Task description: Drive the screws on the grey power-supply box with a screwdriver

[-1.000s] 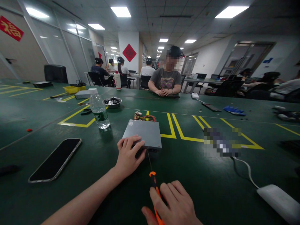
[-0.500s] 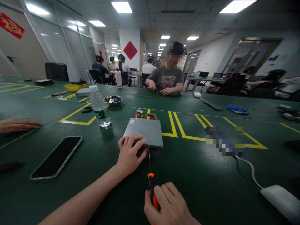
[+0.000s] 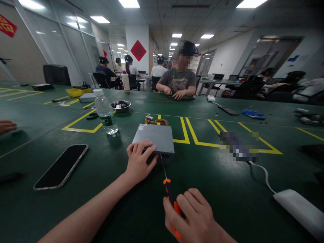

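Note:
A grey metal computer power supply (image 3: pixel 158 135) lies on the green table, its coloured cables (image 3: pixel 157 121) bunched behind it. My left hand (image 3: pixel 141 157) grips its near left corner, fingers on top and thumb at the front face. In my right hand (image 3: pixel 191 214) is a screwdriver (image 3: pixel 170 189) with an orange and black handle, its fingers wrapped round the grip. The thin shaft points up and away, and its tip is at the front face beside my left thumb. Whether the tip touches a screw I cannot tell.
A water bottle (image 3: pixel 107 116) and a metal bowl (image 3: pixel 120 106) of small dark parts stand left of the power supply. Nearer lies a phone (image 3: pixel 62 166). On the right are a blurred-out object (image 3: pixel 236 146) and a white cabled block (image 3: pixel 298 209). A co-worker (image 3: pixel 178 79) sits opposite.
My right hand has shifted right, so the screwdriver leans more to the right. Less of the power supply's front face shows. Another person's hand at the left edge has drawn back leftward.

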The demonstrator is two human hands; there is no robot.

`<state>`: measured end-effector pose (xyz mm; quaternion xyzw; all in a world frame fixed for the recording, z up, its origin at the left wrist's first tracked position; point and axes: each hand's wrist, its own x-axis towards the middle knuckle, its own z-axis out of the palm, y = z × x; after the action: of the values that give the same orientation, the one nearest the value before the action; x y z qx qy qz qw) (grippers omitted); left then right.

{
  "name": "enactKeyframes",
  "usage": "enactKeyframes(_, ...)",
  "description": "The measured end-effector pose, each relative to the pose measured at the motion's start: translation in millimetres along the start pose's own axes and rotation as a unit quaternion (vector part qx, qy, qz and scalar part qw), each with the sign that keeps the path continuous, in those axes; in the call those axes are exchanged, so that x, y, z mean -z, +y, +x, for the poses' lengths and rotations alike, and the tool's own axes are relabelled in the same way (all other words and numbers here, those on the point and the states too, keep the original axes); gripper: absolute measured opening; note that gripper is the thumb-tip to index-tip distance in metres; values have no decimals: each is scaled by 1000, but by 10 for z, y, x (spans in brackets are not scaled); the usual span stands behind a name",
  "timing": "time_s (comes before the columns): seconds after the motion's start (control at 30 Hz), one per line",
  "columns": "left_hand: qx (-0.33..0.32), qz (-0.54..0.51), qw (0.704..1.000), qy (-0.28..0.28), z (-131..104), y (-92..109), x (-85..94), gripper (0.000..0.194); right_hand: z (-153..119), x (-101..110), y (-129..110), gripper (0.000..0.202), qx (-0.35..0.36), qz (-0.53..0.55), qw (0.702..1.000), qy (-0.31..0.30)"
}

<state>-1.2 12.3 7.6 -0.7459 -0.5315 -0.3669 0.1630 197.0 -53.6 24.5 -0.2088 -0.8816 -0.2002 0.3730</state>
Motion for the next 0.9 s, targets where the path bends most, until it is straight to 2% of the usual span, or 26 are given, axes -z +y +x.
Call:
enactKeyframes(0.13,-3,6,1000,4,5,2,12,21,-88,119,75,10,11,31,999,6)
enactKeyframes(0.27,0,5,1000,5,1,4,2,21,-159,180,150,11,-6,26,1000,11)
enactKeyframes(0.43,-4,10,1000,15,-2,-8,-24,22,-148,168,178,12,-10,35,999,20)
enactKeyframes(0.9,-8,12,1000,15,-7,-19,-40,23,-170,127,183,12,-24,17,1000,-7)
